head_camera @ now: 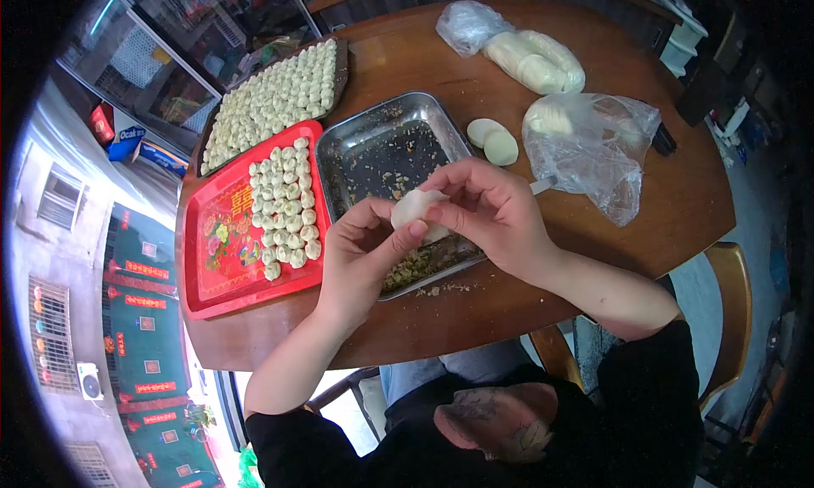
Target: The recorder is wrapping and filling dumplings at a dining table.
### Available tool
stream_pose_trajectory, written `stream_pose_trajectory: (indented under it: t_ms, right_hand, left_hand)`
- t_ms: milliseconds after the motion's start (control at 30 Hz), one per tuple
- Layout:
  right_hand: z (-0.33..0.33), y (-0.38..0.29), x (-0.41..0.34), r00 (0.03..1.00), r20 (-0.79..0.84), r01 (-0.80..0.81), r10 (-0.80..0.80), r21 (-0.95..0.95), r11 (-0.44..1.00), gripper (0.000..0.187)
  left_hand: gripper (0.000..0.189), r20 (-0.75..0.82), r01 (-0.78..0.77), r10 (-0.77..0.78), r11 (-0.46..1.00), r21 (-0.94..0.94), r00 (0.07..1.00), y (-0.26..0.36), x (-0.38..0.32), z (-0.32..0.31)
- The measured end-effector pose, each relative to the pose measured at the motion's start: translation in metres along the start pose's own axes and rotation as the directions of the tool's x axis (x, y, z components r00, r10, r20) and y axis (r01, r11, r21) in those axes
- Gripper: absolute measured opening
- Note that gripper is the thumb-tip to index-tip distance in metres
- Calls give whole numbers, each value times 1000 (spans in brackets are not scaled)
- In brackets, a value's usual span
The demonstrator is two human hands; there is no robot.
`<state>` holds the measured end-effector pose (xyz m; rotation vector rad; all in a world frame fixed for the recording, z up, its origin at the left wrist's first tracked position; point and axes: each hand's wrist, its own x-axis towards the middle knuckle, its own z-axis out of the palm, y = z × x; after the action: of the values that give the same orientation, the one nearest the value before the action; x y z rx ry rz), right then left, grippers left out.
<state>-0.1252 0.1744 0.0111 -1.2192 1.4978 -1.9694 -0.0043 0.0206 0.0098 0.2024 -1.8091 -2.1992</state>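
Observation:
A round white dough wrapper (413, 207) is pinched between my left hand (365, 243) and my right hand (493, 211). It is bent upward at the edge, and whether filling lies inside is hidden. Both hands are above a rectangular stainless steel tray (331, 148). Minced filling (413, 268) is heaped along the tray's near side, with crumbs scattered over its bottom. Beyond my right hand, two dough wrappers (501, 147) lie overlapping on the wooden table (407, 55). The pale handle of a utensil (544, 184) sticks out from behind my right hand.
At left, a red patterned tray (213, 278) holds rows of small dumplings (286, 202). Behind it, a dark tray (342, 74) is packed with more dumplings. Bagged wrapper stacks (537, 62) and an opened plastic bag (591, 151) lie at right. A wooden chair (731, 316) stands at right.

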Motion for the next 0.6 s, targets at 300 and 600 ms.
stream_pose_trajectory:
  t_ms: [300, 600]
  right_hand:
    - [1, 9, 0, 999, -39, -24, 26, 46, 999, 15]
    - [2, 7, 1, 993, 38, 109, -107, -35, 993, 10]
  left_hand:
    - [12, -46, -52, 48, 995, -82, 998, -4, 1, -3]
    - [15, 70, 29, -22, 996, -87, 997, 0, 2, -2]
